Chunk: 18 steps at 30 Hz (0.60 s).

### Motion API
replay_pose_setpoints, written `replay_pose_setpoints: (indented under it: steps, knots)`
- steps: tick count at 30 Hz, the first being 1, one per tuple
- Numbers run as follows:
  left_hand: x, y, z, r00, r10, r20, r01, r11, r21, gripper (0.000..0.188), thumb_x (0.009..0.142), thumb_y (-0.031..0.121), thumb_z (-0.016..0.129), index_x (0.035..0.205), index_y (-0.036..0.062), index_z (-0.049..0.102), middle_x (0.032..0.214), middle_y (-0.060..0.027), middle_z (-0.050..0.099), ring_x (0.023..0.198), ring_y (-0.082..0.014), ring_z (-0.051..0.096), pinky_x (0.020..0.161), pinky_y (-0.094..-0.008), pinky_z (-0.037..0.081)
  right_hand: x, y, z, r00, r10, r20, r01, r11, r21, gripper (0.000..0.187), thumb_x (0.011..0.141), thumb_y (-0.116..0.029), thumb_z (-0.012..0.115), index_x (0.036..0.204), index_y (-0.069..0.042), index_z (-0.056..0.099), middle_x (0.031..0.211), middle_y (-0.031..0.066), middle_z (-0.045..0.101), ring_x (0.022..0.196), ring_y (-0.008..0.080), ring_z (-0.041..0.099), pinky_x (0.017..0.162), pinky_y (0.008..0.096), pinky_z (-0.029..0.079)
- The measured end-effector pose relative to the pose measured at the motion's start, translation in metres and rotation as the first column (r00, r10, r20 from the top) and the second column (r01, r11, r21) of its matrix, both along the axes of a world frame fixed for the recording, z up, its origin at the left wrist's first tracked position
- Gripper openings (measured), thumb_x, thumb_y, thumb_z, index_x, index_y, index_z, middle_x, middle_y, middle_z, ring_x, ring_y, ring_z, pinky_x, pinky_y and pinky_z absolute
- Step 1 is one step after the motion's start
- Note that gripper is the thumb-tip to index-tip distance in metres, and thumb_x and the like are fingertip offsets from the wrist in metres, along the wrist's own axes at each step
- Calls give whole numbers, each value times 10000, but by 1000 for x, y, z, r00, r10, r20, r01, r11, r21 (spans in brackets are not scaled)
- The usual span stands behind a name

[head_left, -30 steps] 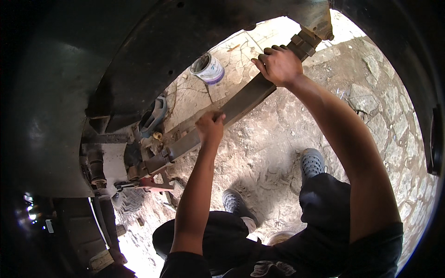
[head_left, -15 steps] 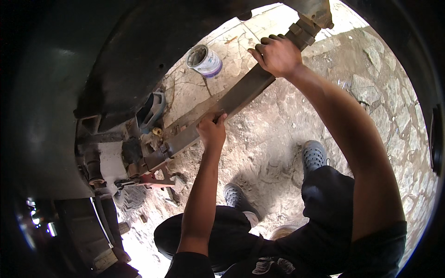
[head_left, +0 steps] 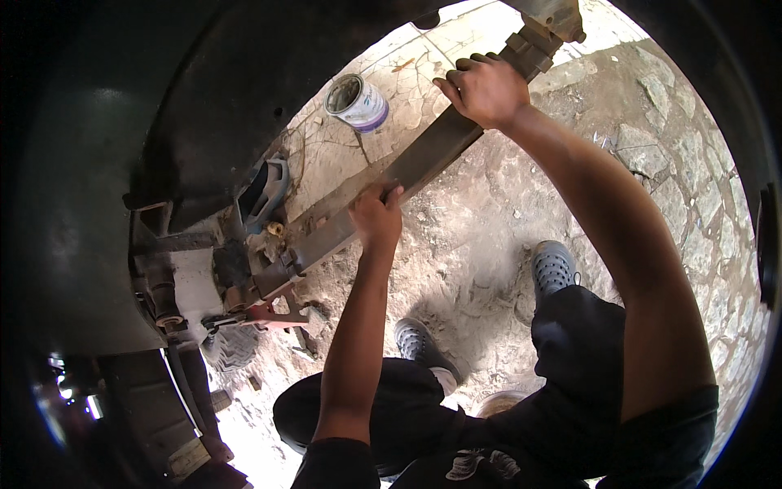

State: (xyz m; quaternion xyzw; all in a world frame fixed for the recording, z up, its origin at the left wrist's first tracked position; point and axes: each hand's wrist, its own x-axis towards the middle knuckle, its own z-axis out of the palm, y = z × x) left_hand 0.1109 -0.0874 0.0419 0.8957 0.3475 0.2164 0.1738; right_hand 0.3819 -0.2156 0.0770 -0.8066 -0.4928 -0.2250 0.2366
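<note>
A long, dark, flat metal leaf spring (head_left: 432,155) runs slantwise from the lower left to the upper right, under a vehicle's dark body. My right hand (head_left: 489,91) wraps over its upper part, with the fingers bent across the far edge, just below a clamp (head_left: 528,54). Lower down, my left hand (head_left: 377,218) is closed on the bar, its thumb on the near side. Its other fingers are mostly hidden, so anything small inside them does not show. Another clamp (head_left: 289,262) sits near the lower end.
An open paint can (head_left: 357,104) stands on cracked paving beyond the spring. A grey and dark object (head_left: 265,196) and a brass-coloured fitting (head_left: 275,229) lie to the left. A red stand (head_left: 281,314) is below the lower end. Dark body panels (head_left: 98,204) curve along the left.
The view has shifted slightly. My left hand sits a touch higher along the spring; my right hand keeps its place on it.
</note>
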Motion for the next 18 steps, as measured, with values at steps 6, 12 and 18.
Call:
replay_pose_setpoints:
  steps: [6,12,18]
  knots:
    - [33,38,4,997,60,44,-57,996,-67,169,848,193,856,941,61,805,887,-131,783,815,-330,754,767,-421,563,-4,4,8,999,47,-3,-47,999,-14,465,1059,-422,541,833,-98,786,893,105,754,912,311,731,851,435,584]
    - [5,2,-4,1000,2,-10,-2,1000,8,225,859,272,856,965,80,810,923,-132,788,845,-324,757,782,-415,554,1,-5,8,999,36,16,-36,999,-2,465,1049,-417,555,786,-107,781,862,100,744,867,317,738,817,441,592]
    - [33,21,-1,994,63,90,-62,998,-10,218,871,254,846,959,59,805,922,-132,786,846,-323,750,773,-415,550,-8,7,3,999,32,23,-32,999,-40,455,1065,-435,542,870,-105,788,882,104,748,891,282,731,816,417,591]
